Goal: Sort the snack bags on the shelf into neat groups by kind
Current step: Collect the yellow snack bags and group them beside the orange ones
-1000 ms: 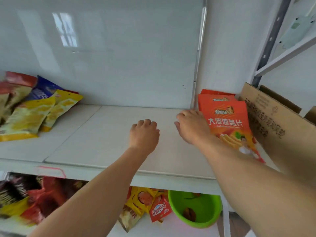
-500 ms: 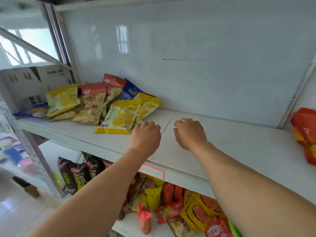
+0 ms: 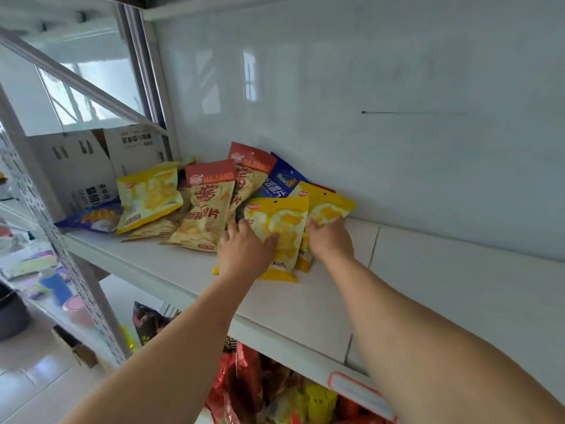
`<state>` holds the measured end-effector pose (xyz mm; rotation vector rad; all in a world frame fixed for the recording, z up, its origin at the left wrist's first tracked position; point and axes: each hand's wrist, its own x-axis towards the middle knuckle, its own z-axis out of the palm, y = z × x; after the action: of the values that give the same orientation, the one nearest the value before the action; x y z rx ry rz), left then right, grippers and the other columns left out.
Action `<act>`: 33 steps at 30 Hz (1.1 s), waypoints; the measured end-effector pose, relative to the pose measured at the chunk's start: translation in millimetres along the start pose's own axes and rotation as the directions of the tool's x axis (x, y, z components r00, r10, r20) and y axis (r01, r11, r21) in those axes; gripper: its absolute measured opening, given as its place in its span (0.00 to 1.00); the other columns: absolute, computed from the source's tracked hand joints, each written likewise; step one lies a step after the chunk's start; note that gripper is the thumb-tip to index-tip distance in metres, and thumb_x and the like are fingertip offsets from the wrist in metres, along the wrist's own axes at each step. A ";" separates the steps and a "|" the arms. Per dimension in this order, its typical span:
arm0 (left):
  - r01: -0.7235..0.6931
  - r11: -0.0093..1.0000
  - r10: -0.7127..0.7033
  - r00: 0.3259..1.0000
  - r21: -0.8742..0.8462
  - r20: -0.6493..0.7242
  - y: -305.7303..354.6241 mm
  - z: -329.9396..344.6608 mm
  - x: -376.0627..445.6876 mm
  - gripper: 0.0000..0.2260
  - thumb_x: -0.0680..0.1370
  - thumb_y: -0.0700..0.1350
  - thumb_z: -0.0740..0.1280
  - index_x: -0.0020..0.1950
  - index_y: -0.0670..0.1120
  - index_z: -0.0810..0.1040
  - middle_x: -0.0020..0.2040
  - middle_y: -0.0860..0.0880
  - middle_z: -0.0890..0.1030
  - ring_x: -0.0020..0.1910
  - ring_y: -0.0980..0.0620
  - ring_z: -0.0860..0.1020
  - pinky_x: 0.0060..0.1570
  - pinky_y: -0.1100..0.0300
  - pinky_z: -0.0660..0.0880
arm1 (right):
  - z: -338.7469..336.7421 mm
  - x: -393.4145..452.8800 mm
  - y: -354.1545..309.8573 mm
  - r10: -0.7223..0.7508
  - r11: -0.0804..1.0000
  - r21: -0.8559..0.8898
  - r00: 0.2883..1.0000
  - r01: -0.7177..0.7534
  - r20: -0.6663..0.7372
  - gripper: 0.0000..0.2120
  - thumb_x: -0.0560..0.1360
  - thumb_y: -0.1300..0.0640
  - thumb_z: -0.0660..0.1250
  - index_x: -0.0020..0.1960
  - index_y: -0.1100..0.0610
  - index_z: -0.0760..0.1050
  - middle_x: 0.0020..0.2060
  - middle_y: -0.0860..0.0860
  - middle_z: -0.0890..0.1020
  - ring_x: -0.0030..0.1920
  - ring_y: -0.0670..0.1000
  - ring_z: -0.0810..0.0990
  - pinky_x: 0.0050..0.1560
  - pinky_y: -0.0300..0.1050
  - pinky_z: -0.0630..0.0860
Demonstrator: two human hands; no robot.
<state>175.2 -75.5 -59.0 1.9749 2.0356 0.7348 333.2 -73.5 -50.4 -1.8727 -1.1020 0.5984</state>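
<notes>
Gathering yellow bags: my left hand [image 3: 243, 252] pinches the near yellow bag [image 3: 282, 237], right hand [image 3: 330, 240] clasps its neighbour [image 3: 328, 206]; next I lift both clear.

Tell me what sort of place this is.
Probably a small shop or stockroom: white metal shelving stacked with packaged yellow snack bags, a red-edged price-label holder on the shelf edge, and white cardboard cartons alongside.
</notes>
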 end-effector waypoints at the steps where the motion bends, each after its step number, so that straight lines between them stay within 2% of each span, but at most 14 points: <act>1: 0.046 0.998 -0.045 0.998 -0.042 0.047 -3.9 1.6 6.7 0.42 0.80 0.66 0.60 0.82 0.39 0.52 0.80 0.39 0.62 0.78 0.38 0.61 0.74 0.46 0.61 | 6.4 4.2 -3.0 0.059 0.996 0.074 0.998 -0.058 -0.002 0.36 0.80 0.41 0.62 0.76 0.64 0.57 0.69 0.60 0.74 0.67 0.61 0.75 0.58 0.50 0.73; 3: 0.113 0.988 -0.101 0.988 -0.105 0.119 -8.5 4.0 17.0 0.47 0.78 0.68 0.61 0.82 0.38 0.47 0.79 0.38 0.63 0.78 0.39 0.63 0.74 0.46 0.62 | 16.2 10.7 -8.4 0.165 0.970 0.178 0.986 -0.164 0.010 0.36 0.81 0.40 0.62 0.76 0.65 0.57 0.69 0.60 0.75 0.66 0.61 0.76 0.51 0.46 0.71; 5: 0.130 0.987 -0.116 0.983 -0.097 0.141 -10.6 5.2 24.2 0.49 0.76 0.70 0.62 0.82 0.38 0.48 0.78 0.39 0.65 0.76 0.40 0.65 0.72 0.47 0.65 | 23.9 15.7 -11.3 0.231 0.941 0.252 0.973 -0.226 0.012 0.35 0.80 0.40 0.64 0.74 0.63 0.61 0.67 0.59 0.76 0.64 0.61 0.78 0.47 0.45 0.69; 9: 0.178 0.969 -0.146 0.972 -0.173 0.183 -12.2 -0.1 34.9 0.54 0.70 0.70 0.71 0.81 0.39 0.50 0.78 0.40 0.64 0.76 0.39 0.66 0.70 0.45 0.68 | 31.3 24.8 -6.9 0.317 0.877 0.384 0.949 -0.290 -0.007 0.34 0.73 0.42 0.74 0.69 0.62 0.71 0.63 0.58 0.80 0.60 0.60 0.80 0.50 0.46 0.75; 12: 0.162 0.962 -0.110 0.966 -0.220 0.233 -10.8 -7.3 32.8 0.55 0.70 0.68 0.73 0.82 0.39 0.48 0.81 0.41 0.59 0.77 0.39 0.65 0.69 0.46 0.69 | 22.7 15.6 -5.8 0.318 0.799 0.520 0.946 -0.300 0.058 0.26 0.72 0.48 0.77 0.64 0.62 0.77 0.56 0.54 0.82 0.54 0.56 0.81 0.47 0.44 0.73; 15: 0.144 0.942 -0.060 0.961 -0.305 0.268 -10.5 -11.7 28.2 0.52 0.69 0.65 0.76 0.81 0.42 0.54 0.79 0.42 0.61 0.74 0.40 0.68 0.64 0.47 0.72 | 12.3 2.5 -6.1 0.312 0.712 0.620 0.939 -0.330 0.141 0.24 0.71 0.50 0.78 0.62 0.60 0.79 0.53 0.53 0.83 0.49 0.55 0.81 0.50 0.47 0.78; 18: 0.163 0.879 -0.014 0.948 -0.448 0.317 -14.6 -10.6 23.9 0.47 0.66 0.63 0.79 0.76 0.44 0.64 0.71 0.44 0.72 0.67 0.41 0.75 0.58 0.50 0.76 | 6.0 -6.4 1.1 0.291 0.666 0.665 0.938 -0.339 0.186 0.27 0.68 0.46 0.79 0.63 0.56 0.79 0.53 0.56 0.86 0.52 0.58 0.85 0.57 0.61 0.81; 22: 0.242 0.763 0.065 0.894 -0.600 0.444 -15.3 -7.5 14.5 0.36 0.54 0.66 0.81 0.57 0.50 0.81 0.51 0.48 0.86 0.49 0.44 0.85 0.53 0.44 0.83 | -13.4 -14.6 20.8 0.294 0.661 0.690 0.948 -0.295 0.123 0.26 0.66 0.44 0.79 0.61 0.52 0.80 0.53 0.56 0.86 0.51 0.58 0.86 0.53 0.65 0.81; 23: 0.242 0.751 0.099 0.879 -0.615 0.467 -11.7 -10.8 7.8 0.29 0.57 0.63 0.82 0.53 0.50 0.83 0.48 0.48 0.87 0.47 0.45 0.85 0.52 0.45 0.83 | -21.1 -17.8 24.4 0.299 0.666 0.692 0.950 -0.278 0.094 0.28 0.65 0.43 0.80 0.61 0.52 0.80 0.54 0.55 0.86 0.51 0.58 0.86 0.53 0.64 0.81; 25: 0.259 0.707 0.151 0.854 -0.658 0.498 -1.3 -15.4 -3.8 0.15 0.68 0.51 0.81 0.49 0.48 0.83 0.46 0.46 0.86 0.45 0.44 0.85 0.50 0.49 0.83 | -37.6 -26.3 31.0 0.311 0.696 0.675 0.950 -0.243 0.022 0.26 0.65 0.43 0.79 0.60 0.52 0.80 0.53 0.55 0.86 0.51 0.58 0.86 0.54 0.63 0.81; 26: 0.269 0.696 0.165 0.842 -0.666 0.513 4.1 -14.5 -8.4 0.12 0.69 0.47 0.80 0.49 0.46 0.83 0.47 0.44 0.86 0.46 0.42 0.85 0.50 0.48 0.83 | -46.2 -28.8 35.8 0.309 0.711 0.666 0.951 -0.227 -0.007 0.24 0.67 0.44 0.78 0.59 0.53 0.81 0.52 0.54 0.87 0.51 0.58 0.86 0.55 0.63 0.81; 29: 0.295 0.644 0.263 0.781 -0.705 0.567 19.3 -9.2 -21.3 0.17 0.66 0.42 0.77 0.54 0.43 0.82 0.51 0.39 0.87 0.49 0.37 0.86 0.51 0.35 0.82 | -72.9 -42.2 44.4 0.321 0.751 0.625 0.945 -0.213 -0.064 0.18 0.71 0.46 0.76 0.57 0.54 0.81 0.49 0.54 0.87 0.50 0.58 0.86 0.56 0.63 0.81; 31: 0.302 0.615 0.351 0.723 -0.729 0.595 32.4 -1.8 -29.4 0.20 0.68 0.39 0.78 0.58 0.42 0.80 0.50 0.40 0.87 0.47 0.38 0.87 0.47 0.38 0.84 | -94.5 -49.9 54.8 0.316 0.766 0.613 0.944 -0.193 -0.098 0.14 0.75 0.49 0.74 0.57 0.55 0.81 0.49 0.55 0.87 0.50 0.58 0.86 0.56 0.62 0.81; 33: 0.315 0.588 0.420 0.669 -0.745 0.613 47.8 2.6 -41.8 0.14 0.73 0.35 0.77 0.57 0.41 0.80 0.49 0.40 0.88 0.46 0.39 0.87 0.47 0.41 0.84 | -117.2 -56.3 65.7 0.316 0.774 0.608 0.940 -0.179 -0.126 0.13 0.77 0.51 0.71 0.59 0.57 0.80 0.50 0.56 0.87 0.50 0.58 0.86 0.56 0.62 0.81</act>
<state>221.5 -117.1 -45.9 1.3760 0.8378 0.5489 422.0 -189.0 -47.4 -1.4851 -0.4352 0.7585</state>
